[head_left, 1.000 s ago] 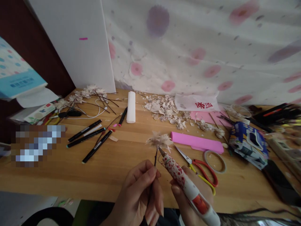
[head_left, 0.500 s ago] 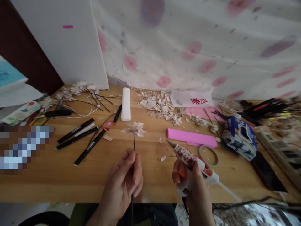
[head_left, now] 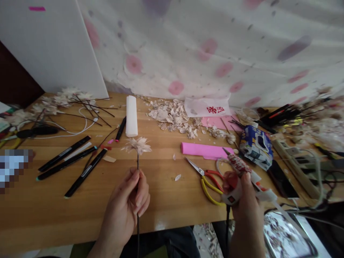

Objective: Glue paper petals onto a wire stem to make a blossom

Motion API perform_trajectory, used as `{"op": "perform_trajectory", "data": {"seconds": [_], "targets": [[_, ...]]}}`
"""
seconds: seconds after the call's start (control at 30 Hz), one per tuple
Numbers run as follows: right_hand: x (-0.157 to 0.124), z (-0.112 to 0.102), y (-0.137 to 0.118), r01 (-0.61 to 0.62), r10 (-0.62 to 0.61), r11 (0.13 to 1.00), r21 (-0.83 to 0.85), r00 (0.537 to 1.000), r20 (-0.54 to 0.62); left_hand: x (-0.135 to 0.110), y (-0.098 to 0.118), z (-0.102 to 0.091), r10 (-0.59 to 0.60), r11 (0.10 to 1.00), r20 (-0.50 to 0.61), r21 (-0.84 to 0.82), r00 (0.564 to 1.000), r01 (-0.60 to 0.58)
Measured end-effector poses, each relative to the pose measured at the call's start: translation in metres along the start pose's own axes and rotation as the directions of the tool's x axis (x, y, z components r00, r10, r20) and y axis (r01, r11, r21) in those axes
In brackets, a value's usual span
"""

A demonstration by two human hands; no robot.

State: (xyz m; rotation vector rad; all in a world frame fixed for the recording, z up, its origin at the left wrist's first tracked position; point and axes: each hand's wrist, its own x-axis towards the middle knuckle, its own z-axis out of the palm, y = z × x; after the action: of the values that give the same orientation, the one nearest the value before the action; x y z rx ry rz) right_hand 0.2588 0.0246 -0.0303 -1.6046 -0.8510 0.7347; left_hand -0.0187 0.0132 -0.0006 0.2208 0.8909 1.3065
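Observation:
My left hand (head_left: 129,204) pinches the dark stem of a pale paper flower (head_left: 138,145), which stands upright with its petals spread at the top. In my right hand (head_left: 245,200) is a glue gun (head_left: 240,165), its nozzle pointing up and to the left, and a clear glue stick trails from its back end. Scissors (head_left: 202,172) with one red and one yellow handle lie just left of the glue gun, partly behind my right hand. A single loose petal (head_left: 177,177) rests on the table between my hands.
Several black markers (head_left: 86,173) lie at the left. A white paper roll (head_left: 131,116), a heap of petals (head_left: 172,116) and a pink paper roll (head_left: 205,149) are farther back. At the right are a blue wipes pack (head_left: 256,146), a phone (head_left: 282,181) and a power strip (head_left: 297,168).
My right hand has moved right with the glue gun, away from the flower, uncovering the scissors. The view has shifted to the right. My left hand still holds the flower stem.

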Motion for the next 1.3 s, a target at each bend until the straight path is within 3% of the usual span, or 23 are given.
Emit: {"op": "perform_trajectory", "data": {"seconds": [0.13,0.33,0.53,0.77,1.03,1.17,1.3], "targets": [[0.021,-0.033,0.01,-0.039,-0.022,0.977,-0.209,0.959,-0.282,0.002,0.001,-0.003,-0.002,1.0,0.018,0.019,1.0,0.002],[0.047,-0.047,0.039,-0.135,0.001,0.931,-0.34,0.93,-0.367,0.001,0.001,-0.006,-0.023,0.999,0.008,0.036,1.0,0.023],[0.054,-0.056,0.063,-0.162,-0.001,0.883,-0.44,0.938,-0.348,0.001,0.002,-0.009,-0.037,0.998,-0.071,0.039,0.997,0.04],[0.037,-0.064,0.062,-0.178,-0.032,0.807,-0.563,0.939,-0.343,0.003,0.002,-0.008,-0.067,0.997,-0.069,0.027,0.995,0.069],[0.042,-0.072,0.064,-0.195,-0.002,0.786,-0.587,0.948,-0.317,0.003,0.002,-0.007,-0.076,0.997,-0.097,0.014,0.992,0.078],[0.022,-0.09,0.059,-0.222,0.033,0.786,-0.577,0.947,-0.32,0.001,0.002,-0.009,-0.077,0.997,-0.098,0.017,0.992,0.079],[-0.007,-0.109,0.038,-0.231,0.066,0.815,-0.532,0.948,-0.311,0.001,0.003,-0.01,-0.082,0.996,-0.113,0.026,0.99,0.086]]}}
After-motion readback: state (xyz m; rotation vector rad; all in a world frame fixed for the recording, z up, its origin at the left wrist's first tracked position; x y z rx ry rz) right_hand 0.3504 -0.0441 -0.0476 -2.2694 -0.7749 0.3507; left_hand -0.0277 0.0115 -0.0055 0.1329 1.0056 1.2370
